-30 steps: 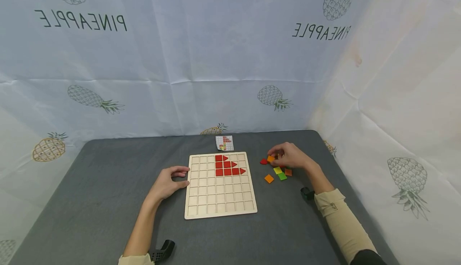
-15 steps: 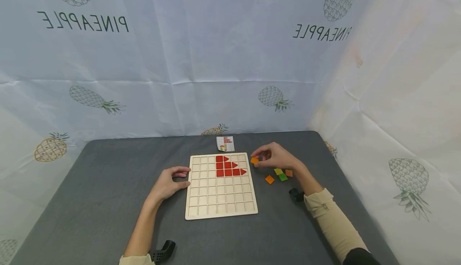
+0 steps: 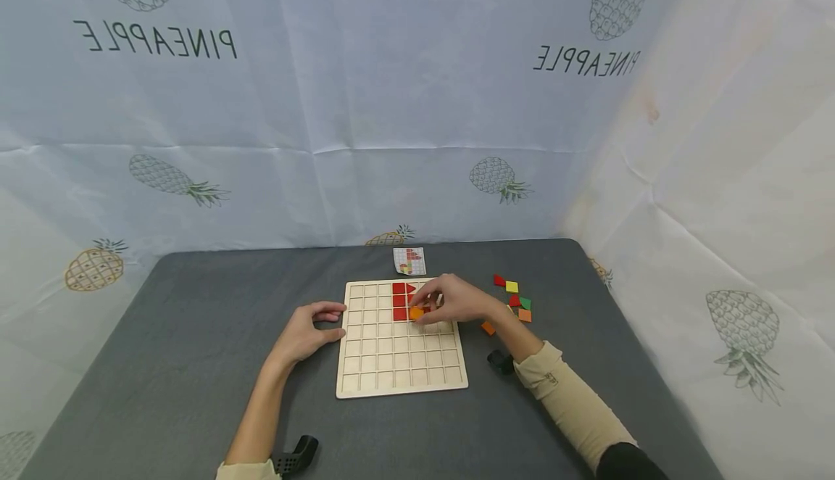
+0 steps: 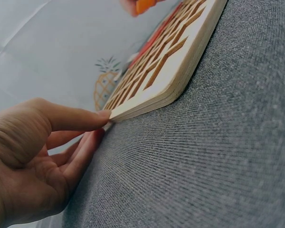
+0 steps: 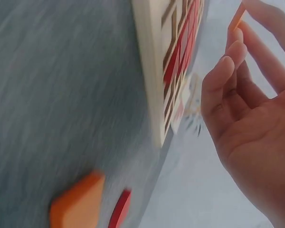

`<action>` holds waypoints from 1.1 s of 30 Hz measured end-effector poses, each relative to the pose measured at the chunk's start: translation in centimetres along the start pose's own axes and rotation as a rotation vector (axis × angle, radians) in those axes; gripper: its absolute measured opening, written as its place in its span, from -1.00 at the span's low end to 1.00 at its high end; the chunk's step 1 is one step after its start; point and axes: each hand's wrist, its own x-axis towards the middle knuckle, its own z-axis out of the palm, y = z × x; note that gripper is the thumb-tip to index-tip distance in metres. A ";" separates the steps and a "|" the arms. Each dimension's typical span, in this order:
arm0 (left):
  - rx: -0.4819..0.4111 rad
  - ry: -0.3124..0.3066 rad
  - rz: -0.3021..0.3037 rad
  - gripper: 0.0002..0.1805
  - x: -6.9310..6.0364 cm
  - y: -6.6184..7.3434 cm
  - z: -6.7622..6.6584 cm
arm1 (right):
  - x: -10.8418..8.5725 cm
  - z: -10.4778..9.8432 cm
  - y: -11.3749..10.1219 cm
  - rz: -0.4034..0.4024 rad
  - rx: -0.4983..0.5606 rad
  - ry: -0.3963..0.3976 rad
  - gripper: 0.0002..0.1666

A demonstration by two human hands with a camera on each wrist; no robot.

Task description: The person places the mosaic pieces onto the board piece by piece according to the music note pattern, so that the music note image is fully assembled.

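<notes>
A wooden grid board (image 3: 375, 364) lies on the table, with red square and pointed tiles (image 3: 399, 301) set in its upper rows. Along the board's left edge my left hand (image 3: 303, 333) rests its fingertips and thumb; in the left wrist view the thumb (image 4: 80, 118) touches the edge near a corner. My right hand (image 3: 457, 299) is over the board's upper right part, pinching an orange tile (image 3: 416, 313) between thumb and fingers. In the right wrist view this tile (image 5: 236, 17) is seen edge-on, above the board. The hand hides some red tiles.
Right of the board lie loose tiles: yellow (image 3: 512, 286), green (image 3: 525, 304), red (image 3: 499, 280) and orange (image 3: 525, 315), some partly behind the right forearm. A small pattern card (image 3: 409, 261) lies beyond the board's far edge. A pineapple-printed cloth (image 3: 352, 103) hangs behind the grey table (image 3: 215, 320).
My right hand has picked up the orange tile from the loose tiles and carried it left, over the board. The left hand has stayed at the board's edge.
</notes>
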 end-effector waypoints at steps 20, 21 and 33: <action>-0.012 -0.013 0.000 -0.48 -0.1 -0.1 -0.1 | 2.6 3.3 -1.6 -0.026 -0.168 -0.084 -0.68; -0.012 -0.014 0.000 -0.48 -0.1 -0.1 -0.1 | 2.6 3.3 -1.6 -0.027 -0.169 -0.081 -0.68; -0.002 -0.009 0.017 -0.48 -0.1 0.2 -0.1 | 1.0 1.2 -1.2 -0.013 -0.125 -0.040 -0.69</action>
